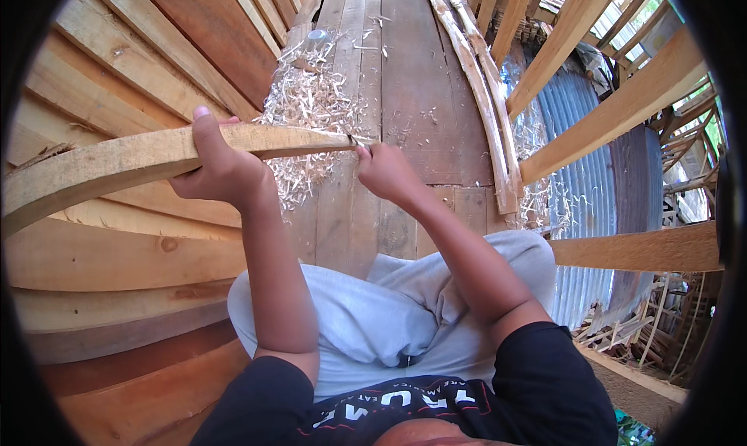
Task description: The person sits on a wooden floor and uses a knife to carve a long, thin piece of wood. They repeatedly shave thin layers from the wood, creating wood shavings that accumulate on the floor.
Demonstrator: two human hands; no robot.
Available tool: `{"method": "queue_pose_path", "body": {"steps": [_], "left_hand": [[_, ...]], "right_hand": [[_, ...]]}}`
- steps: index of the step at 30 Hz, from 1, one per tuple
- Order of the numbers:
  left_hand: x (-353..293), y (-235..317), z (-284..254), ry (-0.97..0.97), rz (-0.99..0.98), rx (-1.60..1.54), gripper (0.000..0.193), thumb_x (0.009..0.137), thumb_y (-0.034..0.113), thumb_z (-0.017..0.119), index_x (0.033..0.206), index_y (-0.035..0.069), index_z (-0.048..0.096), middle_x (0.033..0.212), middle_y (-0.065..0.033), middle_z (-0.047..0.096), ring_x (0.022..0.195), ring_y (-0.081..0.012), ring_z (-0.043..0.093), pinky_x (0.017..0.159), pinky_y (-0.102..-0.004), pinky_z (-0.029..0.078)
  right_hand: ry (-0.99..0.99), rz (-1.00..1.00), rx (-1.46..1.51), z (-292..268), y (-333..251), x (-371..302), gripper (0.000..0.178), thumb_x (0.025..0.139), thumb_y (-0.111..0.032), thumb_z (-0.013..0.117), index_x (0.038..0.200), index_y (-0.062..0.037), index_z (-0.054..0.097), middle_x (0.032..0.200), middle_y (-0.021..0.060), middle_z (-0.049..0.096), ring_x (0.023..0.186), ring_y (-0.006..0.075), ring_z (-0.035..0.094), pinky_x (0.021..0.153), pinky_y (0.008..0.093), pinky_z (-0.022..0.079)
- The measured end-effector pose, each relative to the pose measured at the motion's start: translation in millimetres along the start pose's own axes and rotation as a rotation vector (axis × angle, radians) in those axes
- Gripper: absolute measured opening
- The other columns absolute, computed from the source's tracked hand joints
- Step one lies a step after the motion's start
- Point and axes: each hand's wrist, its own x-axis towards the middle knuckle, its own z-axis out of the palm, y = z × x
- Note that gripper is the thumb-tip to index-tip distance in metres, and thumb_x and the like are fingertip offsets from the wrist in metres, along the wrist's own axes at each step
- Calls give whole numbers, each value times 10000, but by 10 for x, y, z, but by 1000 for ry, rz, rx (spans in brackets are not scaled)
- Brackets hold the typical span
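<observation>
A long pale wooden bar point(117, 166) runs in from the left edge and tapers toward the middle of the view. My left hand point(226, 162) grips it from below, thumb up along its near side. At the thin tip of the bar, my right hand point(385, 170) is closed around a small blade-like tool point(352, 141). Only a dark sliver of that tool shows, touching the wood; its handle is hidden in my fingers. Curled wood shavings point(307, 104) lie heaped on the floor beyond the bar.
Wooden plank walling point(117, 251) rises close on my left. Two long pale poles point(486, 104) lie on the plank floor point(412, 65) at the right, beside upright wooden slats point(615, 119). Corrugated metal sheets point(580, 166) show beyond the slats. A small grey cup-like object point(318, 38) stands among the shavings.
</observation>
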Motion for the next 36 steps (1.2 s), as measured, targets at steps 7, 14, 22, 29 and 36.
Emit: {"method": "queue_pose_path", "body": {"steps": [7,14,22,29,36], "left_hand": [[-54,-39,16,-40,-45,5,295,802,106,679,953,-75,502,731,-110,558,613,-186,567,552,-331,484],[-32,-56,13,-21,24,-28,262,796,68,674,947,-97,538,739,-126,611,555,-167,583,521,-286,499],[33,-75,-49,-36,62,-48,259,793,70,674,940,-96,541,722,-113,607,535,-169,578,515,-278,498],[-27,-51,29,-23,20,-55,226,775,43,670,911,-84,542,715,-116,599,543,-165,580,500,-276,502],[15,-44,10,-19,19,-111,228,769,24,675,920,-80,539,720,-104,585,529,-164,569,478,-279,497]], "right_hand": [[74,112,-24,98,536,201,477,991,-309,449,907,116,647,912,352,640,913,495,627,823,523,488],[5,103,-8,-28,61,-26,479,986,-313,464,934,125,650,967,364,637,964,505,615,855,520,481],[-71,111,-217,-175,-235,-249,433,984,-277,460,1005,115,644,1009,310,662,959,448,645,832,494,511],[17,158,-75,-7,295,118,504,995,-330,441,941,120,662,947,361,639,959,506,618,868,514,484],[-65,-52,-41,-137,-358,-253,485,999,-321,448,914,112,651,894,348,643,915,497,628,824,510,487]]}}
